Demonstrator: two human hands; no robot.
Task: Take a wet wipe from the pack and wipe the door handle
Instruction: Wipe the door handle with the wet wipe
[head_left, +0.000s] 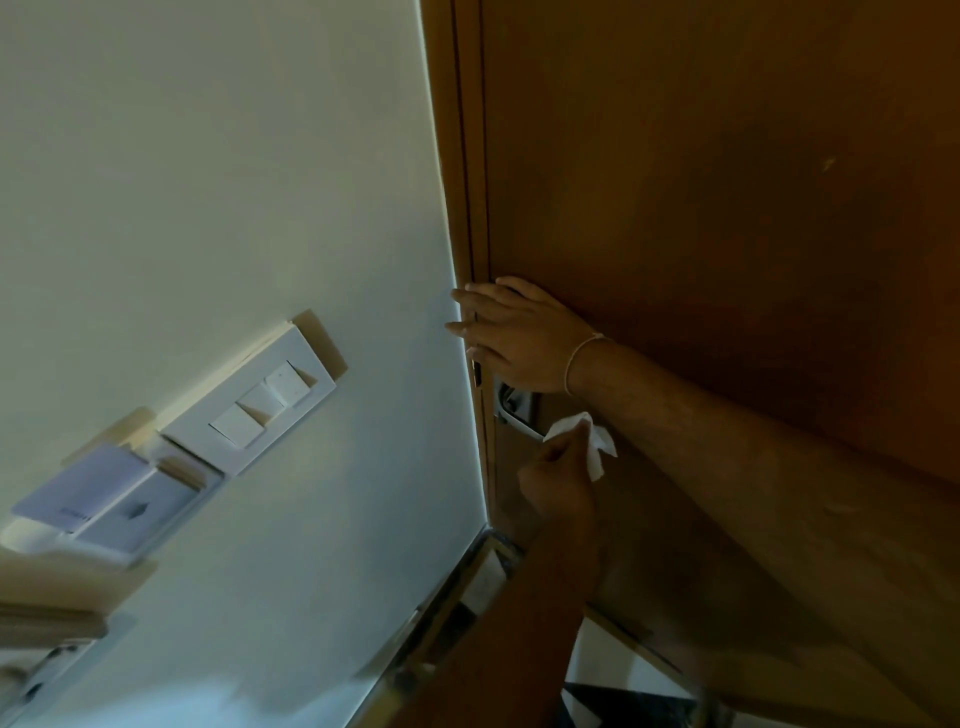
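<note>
up against the brown wooden door (727, 182), my right hand (511, 332) lies flat near the door's edge, fingers spread and holding nothing, just bracing the panel above the lock. my left hand (558, 480) comes up from below, fingers pinched closed on the wet wipe (597, 441), a small crumpled white sheet, thin and limp, with a corner hanging loose.

the door handle (514, 408) sits between the two hands, a small metal fitting with a dull shine, partly hidden under my right palm. the wipe is just beside its lower end, and i can't tell if it's touching yet.

i'd say the wiping is right at its start. to do it well i want the wipe wrapped round the lever rather than dabbed at it, drawn along its length so the underside gets cleaned too. i'd tuck that loose corner in so it doesn't flap, and shift the right hand up a touch to uncover the top of the fitting. metal that smooth should clean easily; the damp sheet may slip, so a firm pinch helps.

off to the left, a white switch plate (260, 402) sits on the pale wall (208, 182).
</note>
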